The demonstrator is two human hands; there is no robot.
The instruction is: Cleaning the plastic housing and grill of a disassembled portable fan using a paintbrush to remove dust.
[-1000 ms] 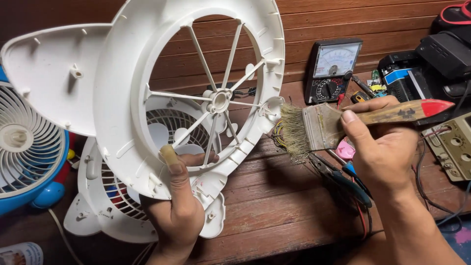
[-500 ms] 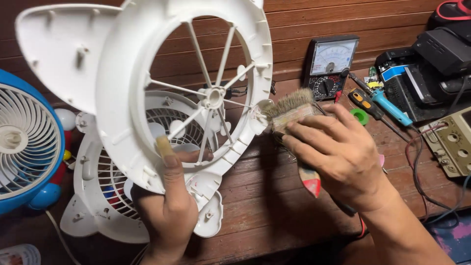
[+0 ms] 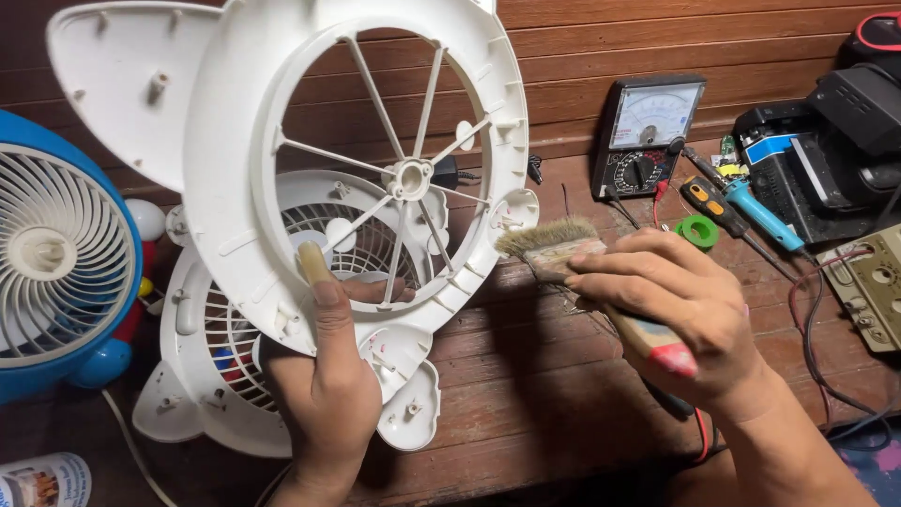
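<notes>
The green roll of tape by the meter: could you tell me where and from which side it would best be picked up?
Take the green roll of tape by its outer rim, coming straight down from above. It lies flat on the wooden table, so its round edge is free. Keep the pinch small: the orange-handled screwdriver lies close on its far right side, and the right hand is near in front.

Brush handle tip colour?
Red, on the paintbrush in the right hand; head view.

fan frame (image 3: 235, 188) left of brush (image 3: 563, 249), meter (image 3: 648, 131) behind.
</notes>
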